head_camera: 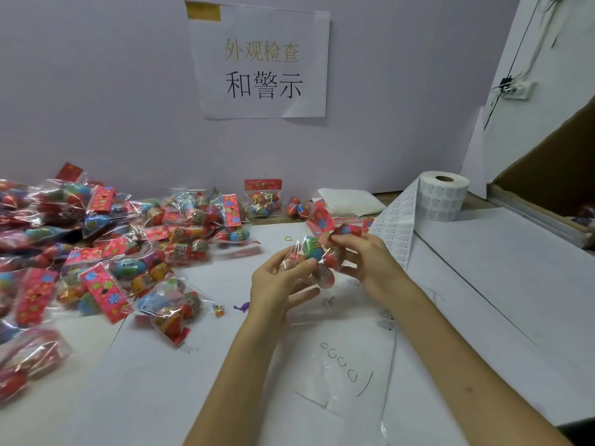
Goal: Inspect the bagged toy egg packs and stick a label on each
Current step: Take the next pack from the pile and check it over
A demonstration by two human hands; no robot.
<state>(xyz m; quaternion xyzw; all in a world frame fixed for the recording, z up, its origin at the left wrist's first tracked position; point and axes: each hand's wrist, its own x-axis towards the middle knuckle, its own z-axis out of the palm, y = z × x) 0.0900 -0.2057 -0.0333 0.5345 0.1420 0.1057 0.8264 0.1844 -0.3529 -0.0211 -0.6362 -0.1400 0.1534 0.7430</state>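
2 hands (280, 284) (370, 262) hold 1 egg pack (317, 252) above table (483, 284).

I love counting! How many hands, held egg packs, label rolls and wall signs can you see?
hands: 2, left hand and right hand
held egg pack: 1
label roll: 1
wall sign: 1
Total: 5

egg pack (317, 252): glossy clear plastic bag
label roll (442, 196): matt white paper
table (483, 284): matt white paper cover
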